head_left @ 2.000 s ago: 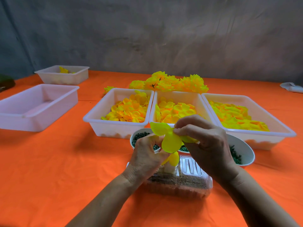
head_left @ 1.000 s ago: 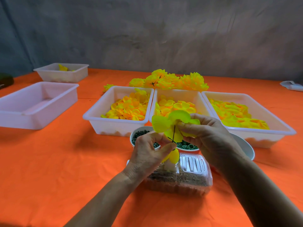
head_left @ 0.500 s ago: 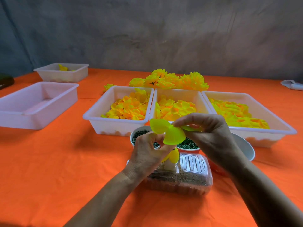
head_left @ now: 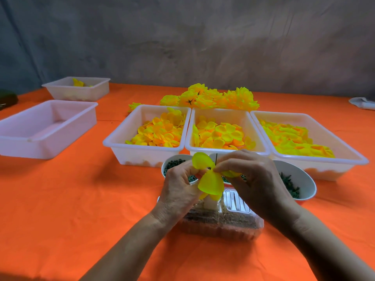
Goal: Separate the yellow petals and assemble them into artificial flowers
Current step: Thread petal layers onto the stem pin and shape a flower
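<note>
Both hands meet above a clear plastic box (head_left: 221, 226) at the table's front. My right hand (head_left: 251, 179) pinches a yellow petal layer (head_left: 209, 182) at its centre, where a thin dark stem tip (head_left: 216, 158) pokes up through it. My left hand (head_left: 180, 187) grips the flower from below, fingers curled round the part under the petals. Three white trays of loose yellow petals stand behind: left (head_left: 121, 142), middle (head_left: 261, 147), right (head_left: 353, 157). Finished yellow flowers (head_left: 213, 98) are piled beyond them.
Two white bowls (head_left: 166, 165) (head_left: 304, 179) with dark green parts sit just behind my hands. An empty white tray (head_left: 46, 126) and a smaller tray (head_left: 79, 90) with a few yellow pieces stand at the left. Orange cloth (head_left: 71, 209) covers the table. A white object (head_left: 363, 103) lies far right.
My right hand has worked the petal layer down along the stem; the petals have turned and dropped slightly, and the stem tip now shows above them. My left hand has stayed in place.
</note>
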### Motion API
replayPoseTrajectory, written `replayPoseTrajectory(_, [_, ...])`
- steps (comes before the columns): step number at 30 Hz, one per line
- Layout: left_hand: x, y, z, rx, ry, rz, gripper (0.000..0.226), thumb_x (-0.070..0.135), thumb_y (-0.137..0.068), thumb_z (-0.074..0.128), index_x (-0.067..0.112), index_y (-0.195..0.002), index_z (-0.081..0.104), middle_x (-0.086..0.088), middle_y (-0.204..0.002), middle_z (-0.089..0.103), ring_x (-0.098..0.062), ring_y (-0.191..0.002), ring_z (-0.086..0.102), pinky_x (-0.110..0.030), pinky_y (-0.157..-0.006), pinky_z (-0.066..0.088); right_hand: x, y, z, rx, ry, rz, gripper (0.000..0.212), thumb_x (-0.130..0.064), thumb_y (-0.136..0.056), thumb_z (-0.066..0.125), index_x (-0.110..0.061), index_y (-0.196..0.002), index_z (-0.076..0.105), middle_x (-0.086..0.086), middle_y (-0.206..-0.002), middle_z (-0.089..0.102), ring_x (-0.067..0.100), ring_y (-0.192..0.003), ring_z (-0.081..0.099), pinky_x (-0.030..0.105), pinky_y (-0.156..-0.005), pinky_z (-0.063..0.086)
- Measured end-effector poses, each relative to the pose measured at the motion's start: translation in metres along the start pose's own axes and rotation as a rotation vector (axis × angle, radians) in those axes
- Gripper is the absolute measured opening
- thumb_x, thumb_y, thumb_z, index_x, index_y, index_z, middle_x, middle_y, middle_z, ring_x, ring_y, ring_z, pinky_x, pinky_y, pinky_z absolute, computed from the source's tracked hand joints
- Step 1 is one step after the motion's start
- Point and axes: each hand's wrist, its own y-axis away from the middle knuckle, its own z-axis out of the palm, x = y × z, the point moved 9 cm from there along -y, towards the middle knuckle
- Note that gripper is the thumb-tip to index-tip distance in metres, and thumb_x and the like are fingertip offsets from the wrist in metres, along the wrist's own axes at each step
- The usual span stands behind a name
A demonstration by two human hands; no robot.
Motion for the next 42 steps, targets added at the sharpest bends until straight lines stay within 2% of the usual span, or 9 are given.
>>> replayPoseTrajectory(3, [-0.003,0.002,-0.009,0.087,-0.042,-0.017,0.018,0.022,-0.068,0.073,0.020,-0.086,0.071,-0.006,-0.083,0.070,-0.025,-0.077,0.064,-0.043,-0.074,0.053,0.003,0.003,-0.001,0.021,-0.011,-0.001,0.022,0.003,-0.066,0.065,-0.010,-0.081,0.075,0.001,-0.087,0.070,0.022,-0.078,0.066,0.035,-0.065,0.053])
replayPoseTrajectory(10, [0.023,0.004,-0.031,0.187,-0.270,0.231,0.069,0.005,-0.063,0.079,0.029,-0.121,0.050,0.002,-0.106,0.060,-0.011,-0.087,0.057,-0.017,-0.083,0.046,0.003,0.008,0.004,0.027,-0.016,-0.018,0.021,0.004,-0.071,0.064,-0.010,-0.083,0.075,0.002,-0.087,0.068,0.024,-0.081,0.064,0.033,-0.067,0.051])
replayPoseTrajectory(16, [0.041,-0.002,-0.021,0.067,-0.396,0.380,0.018,0.006,-0.072,0.072,0.007,-0.090,0.073,-0.004,-0.093,0.069,-0.022,-0.090,0.062,-0.038,-0.080,0.049,0.004,0.006,0.003,0.031,-0.018,-0.019,0.014,-0.005,-0.076,0.064,-0.009,-0.084,0.075,-0.001,-0.085,0.070,0.020,-0.079,0.063,0.032,-0.066,0.050])
replayPoseTrajectory(20, [0.044,-0.002,-0.020,0.053,-0.439,0.426,0.006,0.007,-0.074,0.071,0.004,-0.079,0.074,-0.004,-0.083,0.070,-0.027,-0.081,0.062,-0.046,-0.072,0.050,0.002,0.008,0.003,0.041,0.027,-0.063,0.011,-0.010,-0.080,0.062,-0.007,-0.083,0.072,0.001,-0.083,0.071,0.025,-0.080,0.064,0.040,-0.066,0.052])
replayPoseTrajectory(28, [0.044,0.008,-0.012,-0.007,-0.582,0.518,0.013,0.016,-0.081,0.063,0.008,-0.076,0.072,0.002,-0.084,0.071,-0.017,-0.083,0.058,-0.030,-0.079,0.041,0.008,0.017,0.013,0.012,0.069,-0.088,0.008,-0.009,-0.081,0.065,-0.010,-0.079,0.073,0.000,-0.083,0.071,0.026,-0.082,0.066,0.043,-0.070,0.051])
replayPoseTrajectory(34, [0.038,0.014,-0.007,-0.037,-0.650,0.572,0.017,0.016,-0.082,0.060,0.008,-0.074,0.072,0.002,-0.083,0.070,-0.024,-0.081,0.061,-0.033,-0.079,0.041,0.008,0.021,0.014,0.028,0.081,-0.111,0.008,-0.012,-0.081,0.067,-0.011,-0.077,0.074,-0.003,-0.085,0.072,0.023,-0.083,0.067,0.041,-0.071,0.051])
replayPoseTrajectory(37, [0.039,0.012,-0.002,-0.085,-0.656,0.561,0.004,0.007,-0.075,0.069,0.008,-0.071,0.071,0.003,-0.082,0.070,-0.025,-0.082,0.062,-0.033,-0.080,0.041,0.009,0.021,0.015,0.025,0.093,-0.116,0.006,-0.012,-0.079,0.068,-0.012,-0.076,0.074,-0.003,-0.085,0.072,0.023,-0.084,0.067,0.041,-0.071,0.051])
replayPoseTrajectory(39, [0.038,0.008,-0.004,-0.127,-0.595,0.493,0.009,0.002,-0.064,0.067,0.009,-0.070,0.070,0.004,-0.084,0.070,-0.021,-0.086,0.062,-0.037,-0.081,0.045,0.011,0.022,0.015,0.017,0.074,-0.110,0.006,-0.010,-0.078,0.069,-0.013,-0.077,0.075,-0.002,-0.087,0.072,0.024,-0.085,0.066,0.041,-0.072,0.051])
replayPoseTrajectory(42, [0.033,0.002,-0.014,-0.126,-0.300,0.302,0.019,0.019,-0.069,0.056,0.009,-0.073,0.071,0.004,-0.086,0.069,-0.011,-0.091,0.062,-0.032,-0.083,0.048,0.014,0.023,0.015,0.008,0.062,-0.093,0.007,-0.010,-0.077,0.070,-0.014,-0.080,0.076,0.001,-0.091,0.071,0.026,-0.087,0.065,0.043,-0.072,0.051])
